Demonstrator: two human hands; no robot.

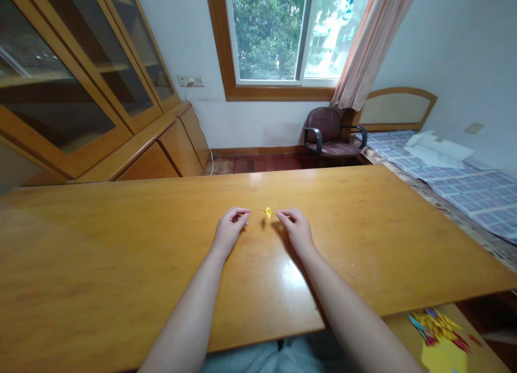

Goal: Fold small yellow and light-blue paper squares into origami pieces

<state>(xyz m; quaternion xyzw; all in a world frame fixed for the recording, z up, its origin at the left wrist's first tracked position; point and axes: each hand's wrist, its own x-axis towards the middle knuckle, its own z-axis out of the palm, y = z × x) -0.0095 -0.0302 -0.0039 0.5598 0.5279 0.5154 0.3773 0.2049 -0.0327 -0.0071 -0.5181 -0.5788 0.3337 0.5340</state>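
A small yellow folded-paper crane [269, 212] is held just above the wooden table [141, 254], its shadow falling below it. My right hand [297, 227] pinches the thin point on its right side between thumb and fingertips. Another thin point sticks out to the left, toward my left hand [232, 227]. The fingers of that hand are closed in a pinch, a short gap away from the crane, and nothing shows between them.
At lower right, a drawer or lower shelf [404, 330] holds a pile of colourful folded paper pieces [438, 327] and yellow paper sheets [444, 357]. Beyond the table stand a brown armchair [325, 128], a bed [452, 174] and a glass-door cabinet [117, 168].
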